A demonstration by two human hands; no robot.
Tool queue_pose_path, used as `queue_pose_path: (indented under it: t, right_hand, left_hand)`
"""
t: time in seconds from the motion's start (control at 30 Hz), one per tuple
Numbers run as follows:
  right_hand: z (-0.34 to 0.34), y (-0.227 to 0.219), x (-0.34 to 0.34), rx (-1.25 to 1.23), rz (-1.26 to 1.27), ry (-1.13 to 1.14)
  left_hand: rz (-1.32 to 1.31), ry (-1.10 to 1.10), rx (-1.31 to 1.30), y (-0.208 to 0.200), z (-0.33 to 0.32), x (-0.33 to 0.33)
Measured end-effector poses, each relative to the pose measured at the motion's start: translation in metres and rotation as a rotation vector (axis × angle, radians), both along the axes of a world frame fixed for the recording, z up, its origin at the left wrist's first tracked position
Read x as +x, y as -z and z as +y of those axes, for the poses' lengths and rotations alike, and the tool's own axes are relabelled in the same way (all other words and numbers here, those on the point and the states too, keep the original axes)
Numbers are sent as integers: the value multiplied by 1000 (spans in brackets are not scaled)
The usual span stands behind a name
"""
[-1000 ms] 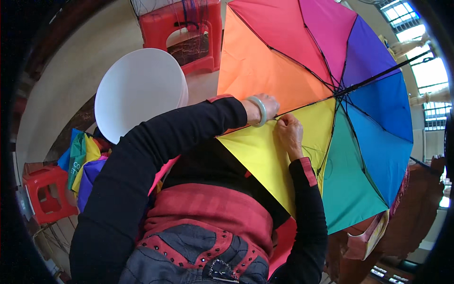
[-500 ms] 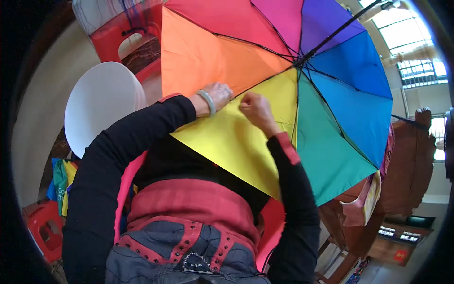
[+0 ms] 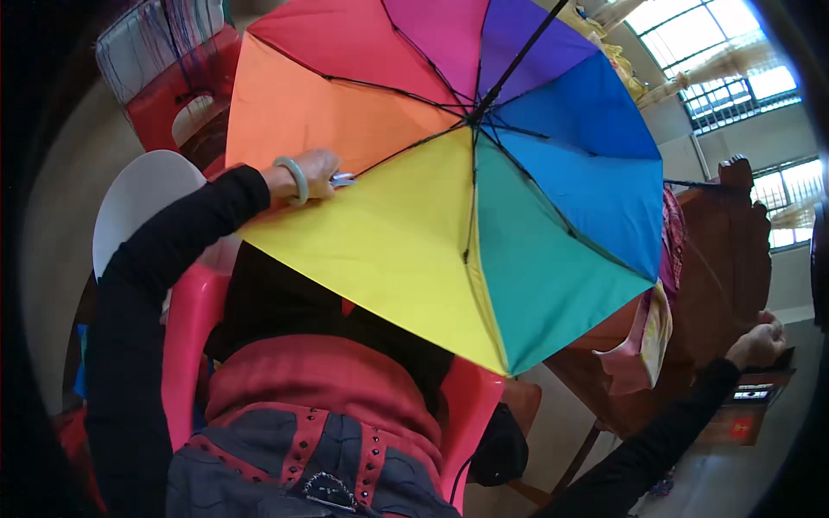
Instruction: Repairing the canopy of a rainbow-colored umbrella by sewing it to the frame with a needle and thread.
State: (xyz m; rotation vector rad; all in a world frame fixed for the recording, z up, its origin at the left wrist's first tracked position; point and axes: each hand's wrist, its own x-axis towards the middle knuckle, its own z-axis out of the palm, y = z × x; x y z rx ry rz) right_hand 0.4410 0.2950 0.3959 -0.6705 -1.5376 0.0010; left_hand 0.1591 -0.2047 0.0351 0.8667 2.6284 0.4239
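An open rainbow umbrella (image 3: 389,224) lies tilted before me with its inner side, black ribs and shaft (image 3: 522,60) showing. My left hand (image 3: 313,175), a pale bangle at its wrist, is closed at the rib between the orange and yellow panels. A small silvery piece (image 3: 344,180) sticks out from its fingers; its kind is not clear. Far out to the right, my right hand (image 3: 758,343) is closed with fingertips pressed together. A faint thin line shows in the air above it, perhaps a thread. What those fingers hold is too small to make out.
A pink-red plastic chair (image 3: 192,324) is under me. To the left stand a round white surface (image 3: 142,194) and a red stool (image 3: 160,108) bearing a pad with hanging threads (image 3: 160,43). Brown wooden furniture (image 3: 725,250) with draped cloth (image 3: 643,345) is on the right.
My right hand has swung from the yellow panel far out to the right. The umbrella and my left hand have shifted left in view, and a silvery piece now shows at the left fingers.
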Motion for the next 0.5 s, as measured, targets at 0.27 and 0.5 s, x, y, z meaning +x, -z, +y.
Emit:
queue_pose_path:
  t: [0.27, 0.5]
  right_hand:
    - [-25, 212, -33, -156, -929, -509]
    - [-100, 282, -33, -371, -862, -726]
  left_hand:
    - [1052, -47, -191, -24, -57, -53]
    - [61, -119, 59, 17, 44, 3]
